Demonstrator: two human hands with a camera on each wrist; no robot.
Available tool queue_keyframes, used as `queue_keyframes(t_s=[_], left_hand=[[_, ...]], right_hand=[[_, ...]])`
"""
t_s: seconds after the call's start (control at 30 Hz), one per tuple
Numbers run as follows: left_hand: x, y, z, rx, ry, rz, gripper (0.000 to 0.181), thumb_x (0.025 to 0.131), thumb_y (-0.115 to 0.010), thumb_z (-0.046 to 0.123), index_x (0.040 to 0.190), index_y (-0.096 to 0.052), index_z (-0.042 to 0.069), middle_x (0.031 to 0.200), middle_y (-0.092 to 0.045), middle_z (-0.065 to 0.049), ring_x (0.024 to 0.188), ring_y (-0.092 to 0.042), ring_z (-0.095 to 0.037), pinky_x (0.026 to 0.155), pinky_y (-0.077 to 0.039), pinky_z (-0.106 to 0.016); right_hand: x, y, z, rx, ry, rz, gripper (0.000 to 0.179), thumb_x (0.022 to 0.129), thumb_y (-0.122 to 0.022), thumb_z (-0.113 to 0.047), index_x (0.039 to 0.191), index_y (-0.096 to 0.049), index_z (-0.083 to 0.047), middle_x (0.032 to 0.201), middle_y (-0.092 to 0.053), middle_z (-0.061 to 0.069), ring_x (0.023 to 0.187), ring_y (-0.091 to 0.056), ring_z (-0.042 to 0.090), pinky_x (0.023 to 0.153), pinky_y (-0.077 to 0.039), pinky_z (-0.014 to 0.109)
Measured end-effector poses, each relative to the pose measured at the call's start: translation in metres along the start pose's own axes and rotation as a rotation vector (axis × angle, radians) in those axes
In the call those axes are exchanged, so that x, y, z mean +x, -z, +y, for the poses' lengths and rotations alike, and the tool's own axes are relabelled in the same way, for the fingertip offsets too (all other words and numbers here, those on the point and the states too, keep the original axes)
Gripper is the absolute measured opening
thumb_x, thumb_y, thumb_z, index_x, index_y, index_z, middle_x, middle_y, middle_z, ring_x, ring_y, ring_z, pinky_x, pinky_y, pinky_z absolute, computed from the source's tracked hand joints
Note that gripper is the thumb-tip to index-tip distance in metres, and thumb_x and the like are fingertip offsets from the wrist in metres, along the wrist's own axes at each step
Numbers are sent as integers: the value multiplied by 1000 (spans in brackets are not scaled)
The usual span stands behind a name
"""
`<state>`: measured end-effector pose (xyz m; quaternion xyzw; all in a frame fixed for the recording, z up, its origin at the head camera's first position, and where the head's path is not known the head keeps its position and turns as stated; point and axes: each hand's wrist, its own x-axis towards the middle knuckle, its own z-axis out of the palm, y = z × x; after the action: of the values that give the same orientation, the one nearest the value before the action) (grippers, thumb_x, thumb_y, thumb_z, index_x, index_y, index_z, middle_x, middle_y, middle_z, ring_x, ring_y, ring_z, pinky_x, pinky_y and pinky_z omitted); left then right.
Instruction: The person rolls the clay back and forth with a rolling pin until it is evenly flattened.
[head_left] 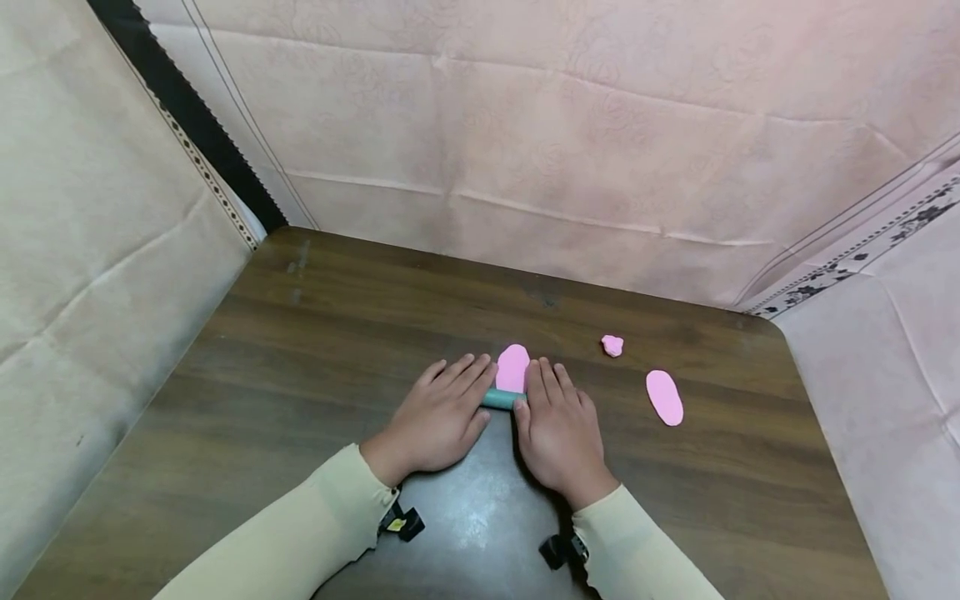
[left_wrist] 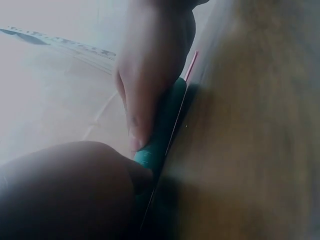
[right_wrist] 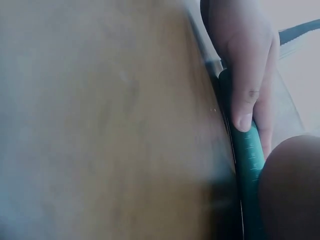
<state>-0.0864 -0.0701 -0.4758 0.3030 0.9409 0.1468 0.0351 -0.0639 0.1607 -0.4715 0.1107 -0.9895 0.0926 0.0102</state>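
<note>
A green rolling pin (head_left: 503, 399) lies crosswise under both hands, with ruler-like marks along it in the right wrist view. My left hand (head_left: 442, 414) rests on its left part, fingers straight and pointing forward. On its right part lies my right hand (head_left: 557, 421), fingers also extended. Between the hands, a flattened pink piece of modelling clay (head_left: 513, 367) reaches out beyond the pin; its near end is hidden. In the left wrist view the pin (left_wrist: 167, 120) shows under the hands, with a thin pink edge beyond it.
Right of the hands lie a flat pink oval of clay (head_left: 664, 397) and a small pink lump (head_left: 612, 345). The brown wood-grain table (head_left: 360, 308) ends at pale hanging cloth (head_left: 525, 150) behind and on both sides. Black wrist cameras sit below both hands.
</note>
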Motion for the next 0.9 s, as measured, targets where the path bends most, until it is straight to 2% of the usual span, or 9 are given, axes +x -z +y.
queue_keyframes(t_s=[0.13,0.27,0.4,0.53,0.7,0.9], left_hand=[[1,2,1,0,11,-20,73,120,-43,50,181,-24,15,188,-25,-5,176,-22,-28,141,-19,-61],[13,8,3,-3,58,-55,74,120,-38,55,180,-25,14,188,-26,-8,176,-23,-28,141,-18,-61],[32,12,3,2,124,-83,75,121,-28,58,180,-28,12,188,-26,-9,176,-23,-30,142,-17,-62],[56,9,-1,7,204,-78,73,121,-21,57,179,-31,13,189,-23,-9,176,-20,-32,142,-14,-64],[88,9,-12,6,271,-41,70,122,-22,53,181,-25,16,190,-18,-7,177,-15,-33,142,-11,-64],[115,14,-24,-15,306,-81,69,121,-25,51,183,-13,23,191,-9,-4,179,-3,-32,142,-3,-65]], right_hand=[[-1,0,0,-1,2,-24,71,121,-41,-46,178,-29,-6,185,-31,16,173,-30,41,128,-40,67],[9,5,1,-5,-7,-41,70,121,-38,-47,177,-32,-5,184,-32,17,172,-31,40,131,-36,69],[26,8,5,-2,-28,-74,71,121,-33,-49,177,-32,-5,185,-31,17,173,-29,41,135,-27,72],[49,5,14,18,-60,-103,74,121,-27,-53,180,-24,-7,187,-25,15,175,-21,41,137,-19,73],[81,5,25,47,-93,-122,76,120,-23,-54,182,-9,-13,190,-15,11,177,-11,39,139,-14,72],[105,6,35,63,-100,-151,74,120,-24,-50,183,1,-20,191,-9,9,178,-5,39,139,-12,72]])
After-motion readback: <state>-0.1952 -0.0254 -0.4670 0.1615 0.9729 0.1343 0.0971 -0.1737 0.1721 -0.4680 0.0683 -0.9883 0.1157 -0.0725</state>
